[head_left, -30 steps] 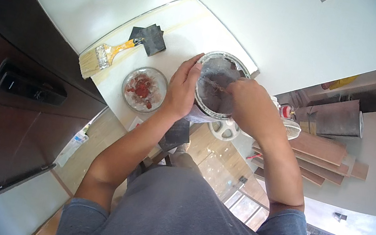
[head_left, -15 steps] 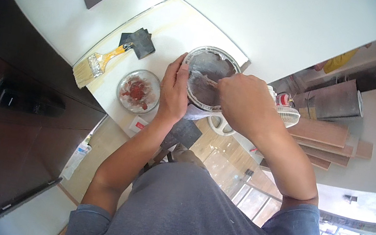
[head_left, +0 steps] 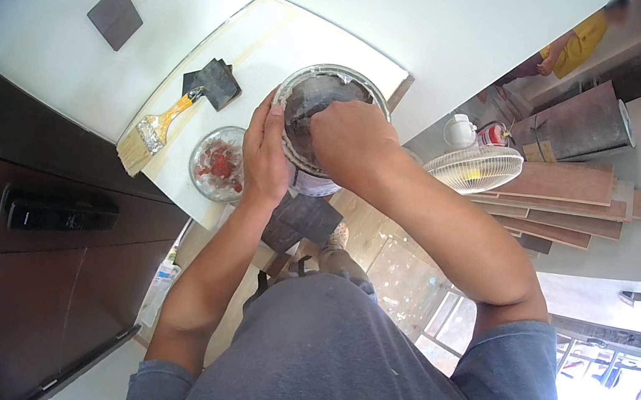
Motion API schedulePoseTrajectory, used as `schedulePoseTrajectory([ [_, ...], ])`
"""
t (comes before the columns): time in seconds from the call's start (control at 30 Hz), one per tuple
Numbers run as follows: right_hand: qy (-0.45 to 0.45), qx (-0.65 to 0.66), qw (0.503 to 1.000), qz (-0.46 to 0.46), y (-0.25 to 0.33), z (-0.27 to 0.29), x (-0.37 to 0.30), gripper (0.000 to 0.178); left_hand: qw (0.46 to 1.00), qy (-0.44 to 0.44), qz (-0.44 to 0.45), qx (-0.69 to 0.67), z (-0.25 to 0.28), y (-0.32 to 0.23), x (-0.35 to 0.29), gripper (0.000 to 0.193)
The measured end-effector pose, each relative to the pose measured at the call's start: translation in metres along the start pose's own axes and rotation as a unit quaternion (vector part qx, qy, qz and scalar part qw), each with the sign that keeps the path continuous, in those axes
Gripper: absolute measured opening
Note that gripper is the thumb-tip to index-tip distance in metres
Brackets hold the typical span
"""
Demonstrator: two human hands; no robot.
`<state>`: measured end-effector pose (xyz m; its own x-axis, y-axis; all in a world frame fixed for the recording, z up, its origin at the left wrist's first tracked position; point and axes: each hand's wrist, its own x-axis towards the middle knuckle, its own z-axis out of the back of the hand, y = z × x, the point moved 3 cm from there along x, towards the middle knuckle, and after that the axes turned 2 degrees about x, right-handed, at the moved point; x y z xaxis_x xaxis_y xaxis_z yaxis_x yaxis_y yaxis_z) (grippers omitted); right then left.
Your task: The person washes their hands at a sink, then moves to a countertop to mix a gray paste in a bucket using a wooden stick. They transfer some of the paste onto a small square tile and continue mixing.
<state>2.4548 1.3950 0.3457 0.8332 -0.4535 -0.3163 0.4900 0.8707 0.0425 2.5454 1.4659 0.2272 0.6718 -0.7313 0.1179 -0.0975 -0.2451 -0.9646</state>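
Observation:
A round paint can point(head_left: 316, 186) with a smeared metal rim and pale side stands tilted at the edge of the white ledge point(head_left: 302, 32). Greyish matter coats its inside. My left hand point(head_left: 266, 161) is wrapped against the can's left side. Over the opening, my right hand point(head_left: 352, 139) is closed, its fingers down inside the can; what they grip is hidden beneath the hand. Left of the can sits a clear round dish point(head_left: 198, 171) with red, crumbly-looking matter in it. A yellow-handled paintbrush point(head_left: 155, 132) lies farther left, with dark square pads point(head_left: 221, 86) by its handle.
A dark brown door point(head_left: 60, 284) with a black lock point(head_left: 60, 209) stands at left. At right are a white fan point(head_left: 474, 168), stacked wooden boards point(head_left: 565, 207) and a large roll point(head_left: 579, 125). A person in yellow point(head_left: 579, 48) is at the upper right.
The view has shifted, bringing more of the fan and the person in yellow into sight. My right hand has moved left across the can's opening, covering the pale narrow thing seen in its fingers before.

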Motion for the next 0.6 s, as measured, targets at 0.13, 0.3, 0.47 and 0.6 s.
schedulePoseTrajectory([
  [0.13,0.016,-0.019,1.0,-0.004,0.001,0.032,-0.024,0.015,1.0,-0.022,0.009,0.005,0.004,-0.004,-0.001,0.052],
  [0.3,-0.025,-0.008,0.999,-0.044,0.004,0.034,-0.028,0.014,1.0,-0.001,-0.011,0.01,0.004,0.002,0.001,0.052],
  [0.47,-0.003,-0.027,1.0,0.016,-0.001,0.002,-0.009,0.015,1.0,0.009,-0.015,0.021,0.004,0.003,0.001,0.051],
  [0.6,-0.068,-0.03,0.997,-0.023,0.001,0.037,-0.032,0.014,0.999,-0.003,0.004,0.041,0.005,-0.003,-0.001,0.052],
])
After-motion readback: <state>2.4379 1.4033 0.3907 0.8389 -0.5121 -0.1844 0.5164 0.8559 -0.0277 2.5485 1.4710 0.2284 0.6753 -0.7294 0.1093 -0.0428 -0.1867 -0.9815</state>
